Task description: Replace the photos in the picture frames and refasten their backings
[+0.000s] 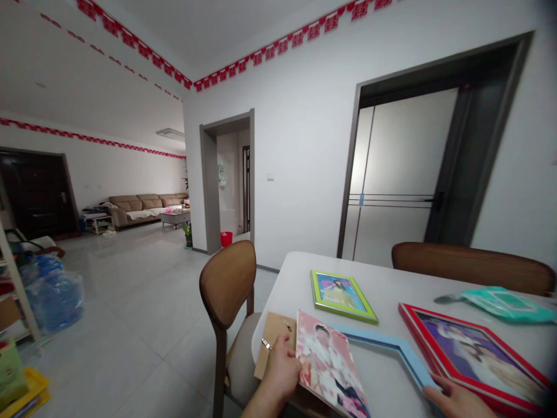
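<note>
My left hand [281, 367] has its fingers curled at the left edge of a pink photo print [327, 363], over a brown backing board [270, 337] with small metal fittings. The print overlaps the light blue picture frame [376, 338], whose middle shows the white table [296, 276]. My right hand [456, 397] grips that frame's right side, fingers closed round the bar. Right of it lies a red picture frame [478, 357] with a photo of people in it. Farther back is a lime green picture frame [343, 296] with a picture inside.
A teal soft pack [509, 305] lies at the table's right. Wooden chairs stand at the left side [230, 284] and far side [470, 267]. Water bottles [54, 296] sit on the floor at left. A sofa [143, 208] and a low table [176, 218] are in the distance.
</note>
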The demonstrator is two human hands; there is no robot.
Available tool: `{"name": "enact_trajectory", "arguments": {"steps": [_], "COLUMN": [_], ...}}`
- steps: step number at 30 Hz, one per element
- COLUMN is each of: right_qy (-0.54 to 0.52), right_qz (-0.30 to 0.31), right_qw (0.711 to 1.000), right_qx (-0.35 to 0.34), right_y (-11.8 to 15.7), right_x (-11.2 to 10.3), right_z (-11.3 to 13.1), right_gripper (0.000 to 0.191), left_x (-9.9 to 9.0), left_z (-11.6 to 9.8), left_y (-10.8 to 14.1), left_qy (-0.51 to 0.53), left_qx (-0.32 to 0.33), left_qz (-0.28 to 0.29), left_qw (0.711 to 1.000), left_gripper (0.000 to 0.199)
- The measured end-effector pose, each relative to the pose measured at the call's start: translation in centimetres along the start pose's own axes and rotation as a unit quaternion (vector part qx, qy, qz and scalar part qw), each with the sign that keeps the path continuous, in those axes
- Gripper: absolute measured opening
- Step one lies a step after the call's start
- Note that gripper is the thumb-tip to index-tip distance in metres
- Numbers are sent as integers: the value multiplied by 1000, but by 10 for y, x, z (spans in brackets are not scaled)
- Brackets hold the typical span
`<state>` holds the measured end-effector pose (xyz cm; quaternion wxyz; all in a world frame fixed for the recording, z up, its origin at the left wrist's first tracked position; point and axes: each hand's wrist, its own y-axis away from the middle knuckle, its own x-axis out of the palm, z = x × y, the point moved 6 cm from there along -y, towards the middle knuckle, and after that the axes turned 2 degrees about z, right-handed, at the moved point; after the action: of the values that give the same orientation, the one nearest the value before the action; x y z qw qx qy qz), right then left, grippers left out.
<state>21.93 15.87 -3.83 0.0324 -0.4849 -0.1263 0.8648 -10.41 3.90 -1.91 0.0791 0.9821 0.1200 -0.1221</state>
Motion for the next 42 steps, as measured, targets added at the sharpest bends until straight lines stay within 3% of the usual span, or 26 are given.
{"name": "enact_trajectory", "arguments": {"steps": [3,5,10,14,17,19,23,25,27,29,30,33,36,38,42], "right_qy": [13,26,52,59,11,-64,-263,-375,-477,-534,-543,-544,-527,-523,-595], "right_qz": [68,79,56,36,39,86,192,230,266,272,262,217,167,171,208], "right_qw": [997,996,997,998,999,994,940,888,828,793,792,808,829,826,765], "right_qx": [15,13,6,1,-15,-9,99,135,131,112,102,67,79,120,132], "right_y": [5,7,14,21,25,28,40,48,55,58,59,58,57,59,60], "right_x": [7,9,6,-8,-10,3,46,60,60,46,37,10,3,12,23], "right_z": [8,12,16,31,55,71,95,113,137,161,171,189,180,166,149], "right_gripper": [54,57,44,47,51,50,65,69,64,57,56,59,60,60,60], "left_x": [0,1,2,6,11,15,27,34,41,47,48,47,39,40,71], "left_z": [9,8,0,-2,-7,-11,-11,-7,-6,-10,-15,-39,-60,-59,-37], "left_y": [2,5,10,13,21,30,40,41,40,40,40,45,52,52,40], "left_qy": [-63,-102,-196,-258,-294,-319,-366,-367,-358,-340,-326,-245,-72,75,274], "left_qx": [10,28,76,95,112,123,137,136,134,142,153,213,251,222,115], "left_qz": [-8,-9,-14,-11,-11,-12,17,46,68,69,62,18,-77,-106,-37], "left_qw": [998,994,977,962,949,940,920,919,922,927,931,946,962,966,954], "left_gripper": [54,48,34,37,41,43,50,62,74,77,75,61,44,40,45]}}
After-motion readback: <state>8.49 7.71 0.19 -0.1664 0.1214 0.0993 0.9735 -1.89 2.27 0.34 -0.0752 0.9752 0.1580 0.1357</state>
